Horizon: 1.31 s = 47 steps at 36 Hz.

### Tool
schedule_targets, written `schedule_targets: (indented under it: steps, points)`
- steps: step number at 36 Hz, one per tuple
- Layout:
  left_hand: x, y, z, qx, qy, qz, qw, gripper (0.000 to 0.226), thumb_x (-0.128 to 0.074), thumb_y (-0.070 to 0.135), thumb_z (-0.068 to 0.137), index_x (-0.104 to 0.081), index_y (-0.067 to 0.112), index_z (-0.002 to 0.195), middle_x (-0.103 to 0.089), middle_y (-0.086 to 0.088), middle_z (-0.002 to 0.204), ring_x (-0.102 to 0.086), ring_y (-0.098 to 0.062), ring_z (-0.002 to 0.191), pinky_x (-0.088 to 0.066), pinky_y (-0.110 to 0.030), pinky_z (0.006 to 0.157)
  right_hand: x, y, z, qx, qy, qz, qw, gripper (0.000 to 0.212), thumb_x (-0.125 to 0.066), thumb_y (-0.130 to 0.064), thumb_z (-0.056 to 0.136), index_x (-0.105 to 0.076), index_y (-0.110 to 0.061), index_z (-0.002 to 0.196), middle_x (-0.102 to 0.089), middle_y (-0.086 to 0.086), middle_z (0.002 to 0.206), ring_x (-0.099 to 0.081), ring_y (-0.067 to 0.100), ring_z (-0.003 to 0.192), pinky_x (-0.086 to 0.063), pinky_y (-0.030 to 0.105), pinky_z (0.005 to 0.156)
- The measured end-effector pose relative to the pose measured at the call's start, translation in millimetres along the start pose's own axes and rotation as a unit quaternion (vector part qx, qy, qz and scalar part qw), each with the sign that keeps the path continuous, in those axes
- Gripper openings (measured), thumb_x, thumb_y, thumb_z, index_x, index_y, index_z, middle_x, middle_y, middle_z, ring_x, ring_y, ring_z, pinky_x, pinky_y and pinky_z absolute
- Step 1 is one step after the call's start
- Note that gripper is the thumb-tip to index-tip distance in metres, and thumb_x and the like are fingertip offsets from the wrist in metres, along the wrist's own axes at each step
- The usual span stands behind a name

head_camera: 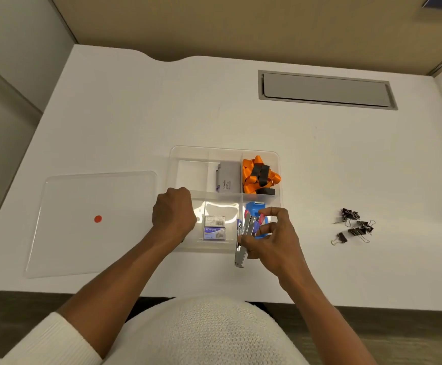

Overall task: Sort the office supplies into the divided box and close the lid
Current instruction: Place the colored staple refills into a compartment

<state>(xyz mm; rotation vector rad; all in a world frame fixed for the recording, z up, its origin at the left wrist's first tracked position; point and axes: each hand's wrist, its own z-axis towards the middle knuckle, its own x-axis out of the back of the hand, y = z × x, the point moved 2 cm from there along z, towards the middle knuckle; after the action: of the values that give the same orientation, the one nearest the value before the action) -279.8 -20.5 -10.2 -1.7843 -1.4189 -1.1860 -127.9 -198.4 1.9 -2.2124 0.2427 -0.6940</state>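
A: R hand (270, 233)?
B: Pinching stapler (243, 241) over box (188, 154) front-right cell, blue item under it.
A: L hand (173, 216)?
B: Fisted at box's left wall; contents unclear. Lid (88, 201) left, binder clips (354, 227) right.

"camlin" on grey box (227, 177); "Kangaro" on purple staple box (214, 232).
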Motion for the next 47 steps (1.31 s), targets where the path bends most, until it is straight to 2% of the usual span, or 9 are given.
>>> schedule_targets:
  steps: [9,14,19,27,31,35,38,44,47]
  points:
    - [-7,-1,5,-0.005,0.066,-0.039,0.997,0.049,-0.079,0.022,0.085,-0.035,0.02,0.063,-0.036,0.005,0.063,-0.05,-0.023,0.066,-0.04,-0.03,0.057,-10,-10,6,0.014,-0.017,-0.004,1.0,0.072,-0.092,-0.024,0.071,-0.042,-0.031,0.123,-0.065,-0.009,0.093,-0.074,0.021,0.075,-0.065,0.03,0.061]
    - [-10,-2,9,0.0,0.086,-0.011,0.996,0.028,-0.076,0.034,0.09,-0.062,0.01,0.093,-0.068,-0.008,0.089,-0.069,-0.03,0.082,-0.043,-0.031,0.061,-13,-16,10,0.022,-0.031,-0.038,0.999,0.07,-0.089,-0.027,0.075,-0.041,-0.028,0.125,-0.064,-0.001,0.097,-0.072,0.023,0.079,-0.066,0.038,0.071]
    - [-12,-7,10,0.015,0.074,0.063,0.995,0.028,-0.074,0.04,0.092,-0.06,0.015,0.091,-0.071,-0.003,0.093,-0.067,-0.022,0.08,-0.034,-0.029,0.059,-18,-23,16,0.029,-0.035,-0.049,0.998,0.069,-0.09,-0.03,0.074,-0.04,-0.029,0.121,-0.064,-0.002,0.092,-0.071,0.021,0.076,-0.064,0.029,0.064]
    - [-16,-20,4,0.053,0.127,0.071,0.988,0.079,-0.085,0.057,0.073,-0.047,0.008,0.122,-0.056,-0.01,0.117,-0.059,-0.022,0.099,-0.044,-0.03,0.061,-37,-29,30,0.043,-0.035,-0.078,0.995,0.07,-0.091,-0.025,0.073,-0.039,-0.031,0.12,-0.065,-0.006,0.087,-0.073,0.021,0.07,-0.065,0.04,0.07]
    - [-19,-32,2,0.075,0.128,-0.013,0.989,0.098,-0.088,0.056,0.07,-0.037,0.005,0.138,-0.052,-0.012,0.126,-0.061,-0.025,0.104,-0.043,-0.032,0.06,-49,-38,35,0.056,-0.027,-0.107,0.992,0.071,-0.09,-0.026,0.073,-0.038,-0.032,0.12,-0.062,-0.011,0.086,-0.072,0.02,0.074,-0.065,0.039,0.072]
    - [-25,-40,2,0.068,0.094,-0.048,0.992,0.075,-0.077,0.059,0.082,-0.048,0.009,0.129,-0.064,-0.01,0.113,-0.069,-0.027,0.094,-0.045,-0.033,0.064,-65,-55,38,0.079,-0.004,-0.146,0.986,0.073,-0.089,-0.029,0.071,-0.033,-0.032,0.117,-0.055,-0.016,0.078,-0.062,0.011,0.065,-0.043,0.012,0.051]
    - [-27,-42,1,0.057,0.086,-0.056,0.993,0.066,-0.073,0.06,0.085,-0.051,0.012,0.124,-0.07,-0.008,0.107,-0.071,-0.026,0.09,-0.043,-0.03,0.061,-80,-68,39,0.097,0.018,-0.173,0.98,0.073,-0.088,-0.031,0.071,-0.03,-0.032,0.114,-0.05,-0.017,0.072,-0.052,0.005,0.056,-0.029,0.006,0.048]
    - [-25,-52,3,0.046,0.073,-0.062,0.994,0.056,-0.075,0.059,0.083,-0.057,0.014,0.111,-0.072,-0.008,0.102,-0.069,-0.027,0.083,-0.035,-0.028,0.055,-111,-79,41,0.116,0.042,-0.207,0.971,0.069,-0.088,-0.035,0.071,-0.031,-0.028,0.11,-0.053,-0.009,0.084,-0.058,0.013,0.071,-0.053,0.026,0.067]
    - [-27,-59,7,0.039,0.063,-0.082,0.994,0.052,-0.076,0.06,0.082,-0.057,0.017,0.103,-0.071,-0.006,0.097,-0.054,-0.018,0.069,-0.025,-0.023,0.046,-124,-82,38,0.105,0.048,-0.23,0.966,0.07,-0.088,-0.035,0.073,-0.038,-0.021,0.119,-0.063,0.0,0.099,-0.062,0.016,0.079,-0.053,0.03,0.073]
